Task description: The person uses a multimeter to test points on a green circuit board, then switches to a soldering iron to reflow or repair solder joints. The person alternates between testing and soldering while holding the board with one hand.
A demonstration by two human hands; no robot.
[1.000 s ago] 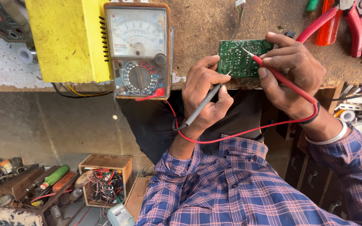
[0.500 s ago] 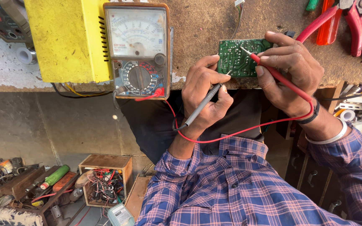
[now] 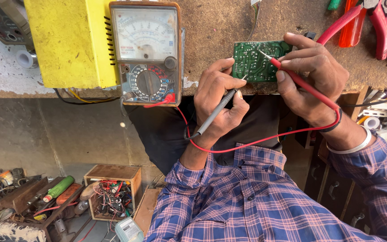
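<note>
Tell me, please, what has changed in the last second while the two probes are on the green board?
Almost nothing. The right hand tilted a little with the red probe, whose tip is still on the green circuit board. The left hand keeps the black probe at the board's left edge. The analog multimeter, yellow box and red pliers did not move.

A worn brown wooden workbench (image 3: 216,22) carries a green rectangular circuit board (image 3: 254,62). Left of the board stands an analog multimeter (image 3: 148,51), then a yellow metal box (image 3: 70,40). Red-handled pliers (image 3: 377,22) lie right of the board.

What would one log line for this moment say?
left hand: black probe on circuit board | right hand: red probe on board | analog multimeter beside
</note>
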